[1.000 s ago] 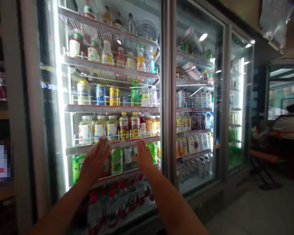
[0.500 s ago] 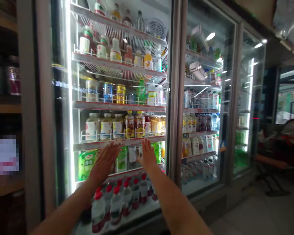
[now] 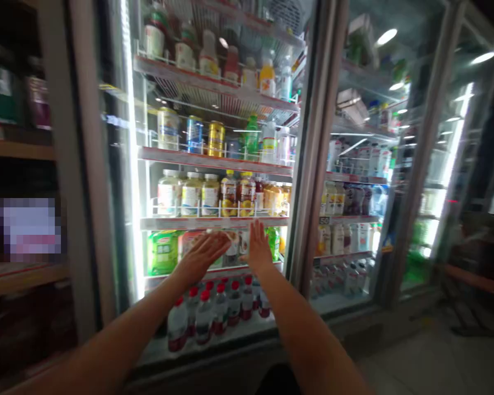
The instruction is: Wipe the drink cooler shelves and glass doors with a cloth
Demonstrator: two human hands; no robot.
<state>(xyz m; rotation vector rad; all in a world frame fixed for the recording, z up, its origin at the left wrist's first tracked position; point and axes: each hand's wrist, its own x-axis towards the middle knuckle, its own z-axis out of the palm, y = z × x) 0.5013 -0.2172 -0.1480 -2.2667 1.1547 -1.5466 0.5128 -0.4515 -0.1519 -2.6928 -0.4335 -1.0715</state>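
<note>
Both my arms reach forward toward the glass door [image 3: 214,82] of a lit drinks fridge. My left hand [image 3: 203,254] is open, fingers stretched together and pointing right, in front of the lower shelf with green bottles [image 3: 163,252]. My right hand [image 3: 258,248] is open too, fingers upright, palm toward the glass just below the shelf rail [image 3: 189,223]. Whether the palms touch the glass I cannot tell. Neither hand holds anything. Red-capped water bottles [image 3: 214,315] stand on the bottom shelf under my hands.
A metal frame post [image 3: 313,159] separates this door from a second fridge door [image 3: 362,164] on the right, with a third beyond. Wooden shelves [image 3: 16,148] with cans stand at the left. Tiled floor [image 3: 436,356] lies at lower right.
The view has shifted right and closer to the fridge. My left hand has turned from upright to pointing sideways to the right; both hands sit lower against the shelves.
</note>
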